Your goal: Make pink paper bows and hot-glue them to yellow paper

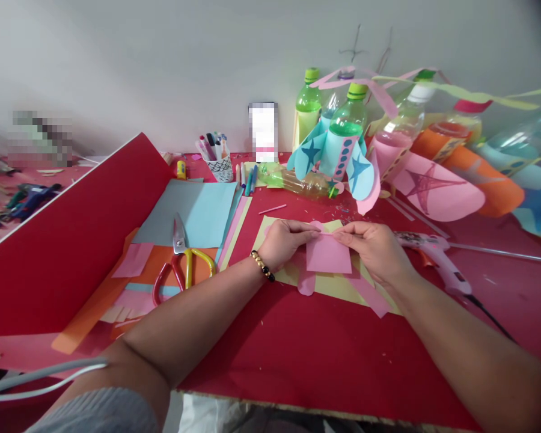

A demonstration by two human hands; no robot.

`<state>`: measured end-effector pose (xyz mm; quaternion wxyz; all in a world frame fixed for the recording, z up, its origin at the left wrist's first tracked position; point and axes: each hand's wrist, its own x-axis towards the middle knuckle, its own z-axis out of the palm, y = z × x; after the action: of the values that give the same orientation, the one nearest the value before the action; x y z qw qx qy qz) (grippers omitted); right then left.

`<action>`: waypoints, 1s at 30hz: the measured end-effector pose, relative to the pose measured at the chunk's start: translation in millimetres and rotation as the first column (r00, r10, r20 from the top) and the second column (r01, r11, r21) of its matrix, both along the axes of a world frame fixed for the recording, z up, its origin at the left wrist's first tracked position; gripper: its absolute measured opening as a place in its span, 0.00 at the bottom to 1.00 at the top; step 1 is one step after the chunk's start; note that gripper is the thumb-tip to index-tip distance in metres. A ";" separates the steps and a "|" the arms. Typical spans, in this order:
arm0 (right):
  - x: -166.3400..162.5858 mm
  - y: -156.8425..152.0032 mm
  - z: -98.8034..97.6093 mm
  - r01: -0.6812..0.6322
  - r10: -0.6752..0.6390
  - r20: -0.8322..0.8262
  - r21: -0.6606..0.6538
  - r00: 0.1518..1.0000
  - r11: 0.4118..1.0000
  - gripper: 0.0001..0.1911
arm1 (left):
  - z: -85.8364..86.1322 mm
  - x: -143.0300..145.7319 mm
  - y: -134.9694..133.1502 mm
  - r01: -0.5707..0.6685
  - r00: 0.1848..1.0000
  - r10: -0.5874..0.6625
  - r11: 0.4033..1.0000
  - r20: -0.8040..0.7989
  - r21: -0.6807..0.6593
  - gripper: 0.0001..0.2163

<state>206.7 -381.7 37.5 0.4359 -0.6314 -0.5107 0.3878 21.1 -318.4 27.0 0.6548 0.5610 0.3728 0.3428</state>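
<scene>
Pinching the top edge of a pink paper square with both hands, you work near the middle of the red-topped desk. Your left hand, with a black-and-gold beaded bracelet on its wrist, and your right hand meet above the square, their fingers pressed together on the paper, the two sets nearly touching. The square lies on a pale yellow paper sheet, with a rounded pink paper piece poking out below it and a pink paper strip beside it. Left of your left hand, red-and-yellow-handled steel scissors rest on orange paper, next to a pale blue paper sheet. Right of your right hand lies a pink-and-white hot glue gun, its black cord running toward the desk's right edge. Along the far edge stand a cup of markers and a green-capped plastic bottle with pale blue fins and dark blue stars; a green-tinted plastic bottle lies on its side in front of them.
</scene>
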 end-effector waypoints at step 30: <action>-0.9 -0.6 0.0 0.046 -0.046 -0.062 -0.003 0.997 0.999 0.14 | 4.1 1.0 -1.5 0.003 0.999 0.001 0.997 0.053 -0.080 0.10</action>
<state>205.7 -382.3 37.5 0.4597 -0.6313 -0.4819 0.3974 22.1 -319.9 31.1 0.6866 0.5252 0.3683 0.3421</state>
